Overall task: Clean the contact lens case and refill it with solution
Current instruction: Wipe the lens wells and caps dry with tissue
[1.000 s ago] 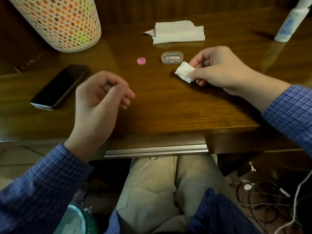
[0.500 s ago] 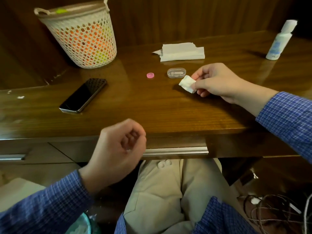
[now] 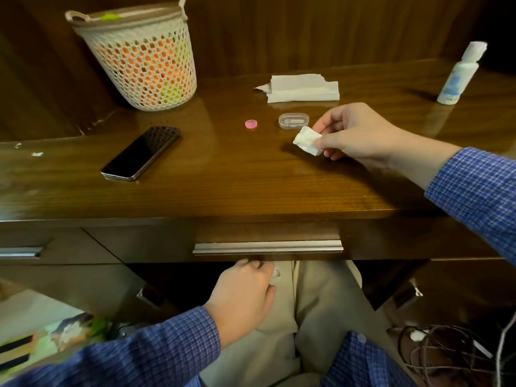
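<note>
My right hand [image 3: 360,135] hovers just above the wooden desk [image 3: 223,191] and pinches a small folded white tissue [image 3: 307,141]. Just behind the tissue lies a clear oval box [image 3: 293,121], and left of it a small pink cap [image 3: 251,124]. The white solution bottle [image 3: 458,76] stands at the far right of the desk. My left hand [image 3: 245,294] is below the desk edge on my lap, fingers curled down over the clear contact lens case [image 3: 276,274], of which only one round bit shows.
A stack of white tissues [image 3: 303,88] lies behind the oval box. A dark phone [image 3: 141,153] rests at the left, with a perforated basket [image 3: 139,60] behind it. A drawer handle [image 3: 268,247] runs under the desk edge. Tangled cables [image 3: 446,350] lie on the floor at the right.
My left hand has dropped from above the desk to my lap and now covers the lens case lying there. My right hand stays put with the tissue. The view has tilted downwards.
</note>
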A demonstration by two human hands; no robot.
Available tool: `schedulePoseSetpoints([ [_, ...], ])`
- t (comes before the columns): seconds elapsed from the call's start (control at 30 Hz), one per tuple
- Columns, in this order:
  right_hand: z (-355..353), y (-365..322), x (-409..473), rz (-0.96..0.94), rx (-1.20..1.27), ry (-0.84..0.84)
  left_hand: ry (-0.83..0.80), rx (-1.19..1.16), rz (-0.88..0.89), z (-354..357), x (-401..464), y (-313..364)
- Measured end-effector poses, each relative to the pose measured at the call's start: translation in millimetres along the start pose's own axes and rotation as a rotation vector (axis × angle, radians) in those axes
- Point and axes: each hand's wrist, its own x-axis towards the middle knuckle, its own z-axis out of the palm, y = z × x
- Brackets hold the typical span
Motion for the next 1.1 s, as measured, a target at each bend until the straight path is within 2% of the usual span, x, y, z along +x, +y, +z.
schedulePoseSetpoints([
  [0.23,-1,0,-1,-0.032,-0.012,0.008,0.007,0.005,0.026,2,14,4],
  [0.33,-2,-1,-2,-0.038,-0.007,0.006,-0.04,-0.033,0.072,-13,9,7],
  [0.47,-4,-6,1,-0.027,-0.017,-0.002,-0.08,-0.1,0.192,-61,0,15],
  [0.6,-8,-10,7,-0.038,-0.007,-0.014,-0.012,-0.24,0.275,-136,15,22],
  [0.7,-12,-12,14,-0.034,-0.003,-0.03,0.142,-0.348,0.215,-182,53,12],
  [0.77,-15,-11,21,-0.021,0.004,-0.022,0.184,-0.396,0.13,-196,88,-4],
  [1.0,-33,-9,63,0.058,0.019,-0.024,0.158,-0.335,0.098,-183,180,-53],
  [1.1,-36,-10,93,0.026,0.033,0.024,0.134,-0.33,0.133,-170,198,-61],
])
